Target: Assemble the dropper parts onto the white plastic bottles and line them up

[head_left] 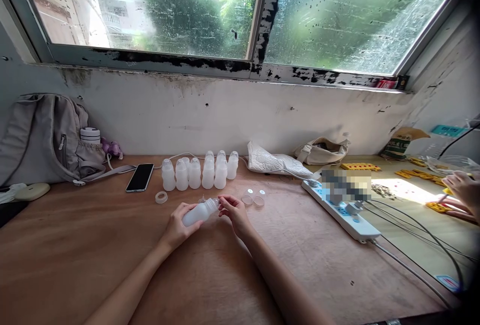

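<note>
A frosted white plastic bottle (197,213) lies tilted in my left hand (176,226), whose fingers are wrapped round its body. Its clear neck end points right. Close against that end is my right hand (233,211), with thumb and fingers pinched together. Whatever sits between those fingertips is too small to make out. Behind my hands stand several similar frosted bottles (208,172) with clear domed tops, upright in a close group. Two clear round discs (258,200) lie just right of my right hand. To the left is a roll of tape (161,197).
A phone (140,178) and a grey backpack (48,137) are at the left. A white padded pouch (273,161) and a beige bag (322,151) lie along the wall. A power strip (348,220) trails cables at the right. Beyond it, another person's hand (463,190) is near yellow pieces (423,177).
</note>
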A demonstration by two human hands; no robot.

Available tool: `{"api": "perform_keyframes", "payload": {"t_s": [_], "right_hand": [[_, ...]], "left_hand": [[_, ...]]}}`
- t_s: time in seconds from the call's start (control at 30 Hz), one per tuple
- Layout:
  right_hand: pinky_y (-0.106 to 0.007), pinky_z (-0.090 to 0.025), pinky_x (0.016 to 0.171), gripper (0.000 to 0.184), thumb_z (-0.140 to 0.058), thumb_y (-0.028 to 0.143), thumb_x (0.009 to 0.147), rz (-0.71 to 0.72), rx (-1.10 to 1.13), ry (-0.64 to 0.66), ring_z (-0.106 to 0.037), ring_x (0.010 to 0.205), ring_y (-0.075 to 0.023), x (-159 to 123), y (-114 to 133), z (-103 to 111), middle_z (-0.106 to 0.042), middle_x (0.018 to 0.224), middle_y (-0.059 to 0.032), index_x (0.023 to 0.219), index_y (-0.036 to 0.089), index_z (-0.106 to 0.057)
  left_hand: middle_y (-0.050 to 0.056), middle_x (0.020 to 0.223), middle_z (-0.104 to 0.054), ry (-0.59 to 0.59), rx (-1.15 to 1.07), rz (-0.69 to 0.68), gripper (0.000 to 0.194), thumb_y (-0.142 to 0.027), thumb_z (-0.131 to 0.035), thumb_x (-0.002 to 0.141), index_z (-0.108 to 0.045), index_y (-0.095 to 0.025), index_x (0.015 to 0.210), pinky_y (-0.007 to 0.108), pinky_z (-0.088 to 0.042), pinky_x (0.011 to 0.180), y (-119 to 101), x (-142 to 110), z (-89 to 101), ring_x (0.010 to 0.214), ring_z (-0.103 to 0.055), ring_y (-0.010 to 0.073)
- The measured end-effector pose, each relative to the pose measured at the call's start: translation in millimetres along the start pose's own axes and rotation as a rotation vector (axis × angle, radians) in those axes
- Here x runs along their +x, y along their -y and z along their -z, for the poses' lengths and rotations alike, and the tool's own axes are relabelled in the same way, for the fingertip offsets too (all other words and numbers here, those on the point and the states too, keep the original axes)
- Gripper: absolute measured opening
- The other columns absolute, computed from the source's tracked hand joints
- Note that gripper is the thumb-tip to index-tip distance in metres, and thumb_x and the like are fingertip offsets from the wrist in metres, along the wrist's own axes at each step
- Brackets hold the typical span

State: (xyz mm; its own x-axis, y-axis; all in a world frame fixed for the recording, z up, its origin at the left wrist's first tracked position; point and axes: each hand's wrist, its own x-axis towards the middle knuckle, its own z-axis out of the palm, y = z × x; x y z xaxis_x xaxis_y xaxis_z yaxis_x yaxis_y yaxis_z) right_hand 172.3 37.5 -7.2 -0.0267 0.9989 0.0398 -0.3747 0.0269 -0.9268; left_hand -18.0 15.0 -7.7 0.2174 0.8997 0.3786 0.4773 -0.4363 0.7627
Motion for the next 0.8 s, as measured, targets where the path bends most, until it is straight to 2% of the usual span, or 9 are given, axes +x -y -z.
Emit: {"api": "perform_keyframes", "payload": {"t_s": [0.27, 0.43, 0.63, 0.73, 0.8], "right_hand": [[-0.020, -0.039, 0.041, 0.025, -0.065, 0.039, 0.064, 0.039, -0.103, 0.003, -0.044, 0.046, -0.0071, 1.5, -1.1, 0.5, -0.052, 0.058, 0.0018, 0.063, 0.016, -0.055], [-0.018, -0.025, 0.032, 0.030, -0.059, 0.041, 0.069, 0.089, -0.240, 0.014, -0.033, 0.034, -0.0043, 0.9, -0.9, -1.0, -0.041, 0.045, 0.0071, 0.057, 0.018, -0.044], [-0.018, -0.013, 0.032, 0.043, -0.060, 0.044, 0.067, 0.055, -0.274, 0.019, -0.021, 0.032, -0.0029, -0.9, 0.0, -2.8, -0.027, 0.036, 0.0096, 0.047, 0.019, -0.031], [-0.019, -0.013, 0.032, 0.044, -0.060, 0.045, 0.067, 0.017, -0.238, 0.017, -0.020, 0.031, -0.0029, -1.7, 1.2, -3.0, -0.026, 0.035, 0.0098, 0.046, 0.019, -0.031], [-0.018, -0.019, 0.033, 0.039, -0.060, 0.044, 0.067, 0.000, -0.185, 0.025, -0.025, 0.032, -0.0037, -3.4, 4.0, -3.8, -0.032, 0.038, 0.0087, 0.049, 0.018, -0.038]], "left_hand": [[0.005, 0.092, -0.055, 0.019, -0.008, 0.003, 0.037, -0.032, -0.060, 0.066, -0.057, -0.019, 0.101, 0.030, -0.046, 0.072, -3.7, -1.4, 1.0, 0.083, -0.055, 0.0192], [0.005, 0.092, -0.056, 0.064, -0.029, -0.011, 0.038, -0.033, -0.061, 0.065, -0.058, -0.020, 0.101, 0.030, -0.045, 0.073, -7.4, -2.8, 3.1, 0.083, -0.056, 0.0192], [0.005, 0.092, -0.057, 0.130, -0.043, -0.001, 0.039, -0.034, -0.061, 0.065, -0.058, -0.021, 0.101, 0.030, -0.045, 0.073, -8.6, -2.3, 5.1, 0.083, -0.056, 0.0196], [0.006, 0.092, -0.058, 0.150, -0.076, 0.033, 0.039, -0.037, -0.061, 0.064, -0.060, -0.019, 0.098, 0.030, -0.045, 0.072, -8.3, -0.8, 6.3, 0.082, -0.056, 0.0202], [0.006, 0.088, -0.060, 0.178, -0.138, 0.089, 0.037, -0.039, -0.060, 0.066, -0.061, -0.017, 0.095, 0.028, -0.045, 0.069, -8.9, 0.1, 7.4, 0.079, -0.056, 0.0201]]}}
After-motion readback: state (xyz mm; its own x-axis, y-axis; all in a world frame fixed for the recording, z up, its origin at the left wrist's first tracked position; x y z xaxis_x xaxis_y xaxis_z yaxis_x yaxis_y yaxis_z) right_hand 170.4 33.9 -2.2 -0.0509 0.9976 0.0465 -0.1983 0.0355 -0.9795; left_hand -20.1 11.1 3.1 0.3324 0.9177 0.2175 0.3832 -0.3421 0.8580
